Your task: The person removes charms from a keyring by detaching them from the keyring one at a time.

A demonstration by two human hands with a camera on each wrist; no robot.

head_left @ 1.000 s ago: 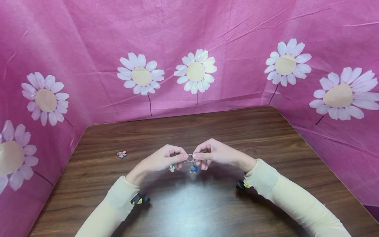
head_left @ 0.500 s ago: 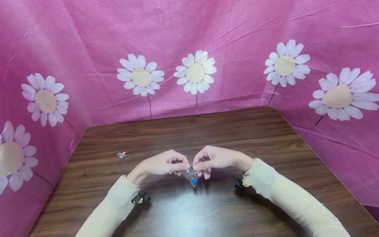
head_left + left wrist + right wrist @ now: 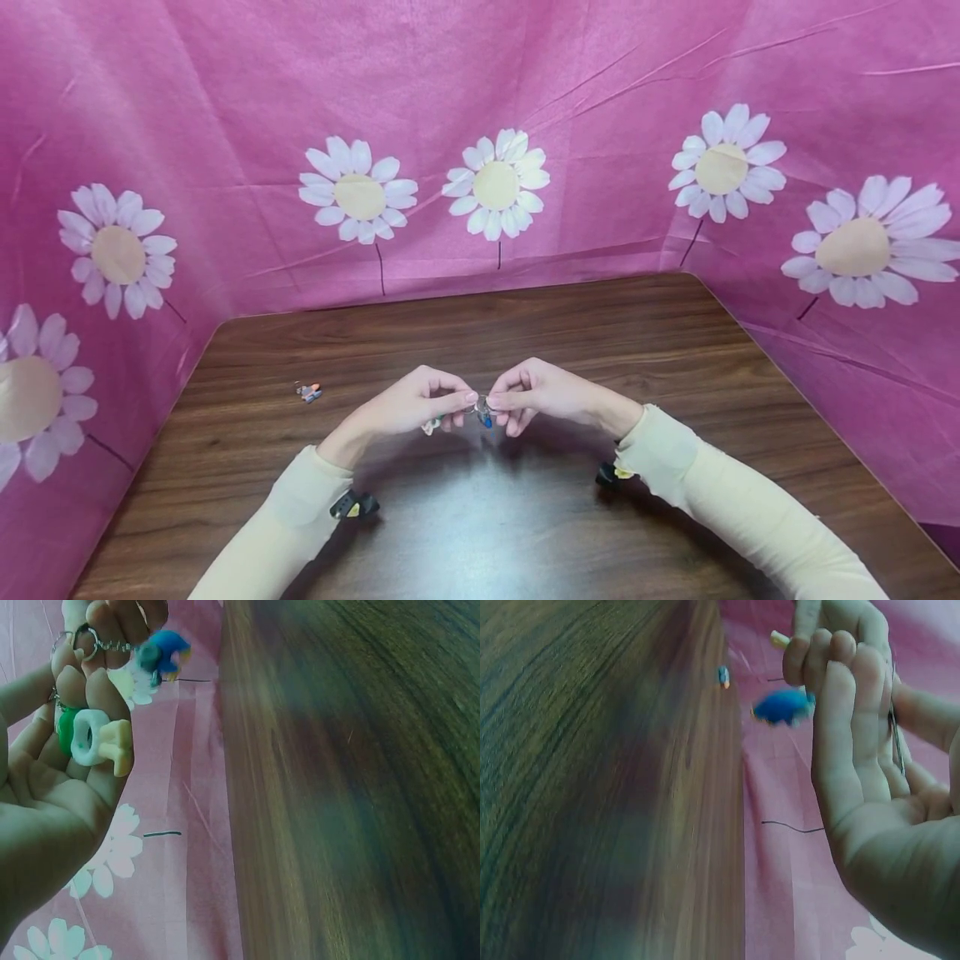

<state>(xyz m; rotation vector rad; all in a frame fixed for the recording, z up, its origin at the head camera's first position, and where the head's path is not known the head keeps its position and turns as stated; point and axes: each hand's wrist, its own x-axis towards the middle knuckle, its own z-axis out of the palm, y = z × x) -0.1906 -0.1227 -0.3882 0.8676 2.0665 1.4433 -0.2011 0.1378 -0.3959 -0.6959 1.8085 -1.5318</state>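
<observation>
Both hands are riding higher in the head view than half a second ago, back to about the level they had a second ago. The blue charm (image 3: 487, 422) is also sitting higher, now hanging close beneath the fingertips, where it was dangling well below them. The green-and-white charm (image 3: 100, 739), almost hidden behind the fingers half a second ago, is showing again below the left hand (image 3: 417, 405).

The left hand is pinching metal between thumb and forefinger, and in its wrist view the green-and-white charm is lying against its other fingers, pale yellow end outward. The right hand (image 3: 547, 396) is facing it, thumb and forefinger pinching at the metal ring (image 3: 97, 645) between the hands. A short chain is joining the blue charm to the rings; whether these are linked, one cannot tell.

The hands are staying above the wooden table (image 3: 480, 533), near its middle. The orange, grey and blue charm (image 3: 308, 392) is still lying on the tabletop, well apart from the left hand. Behind everything, the pink cloth (image 3: 450, 75) is hanging unchanged.
</observation>
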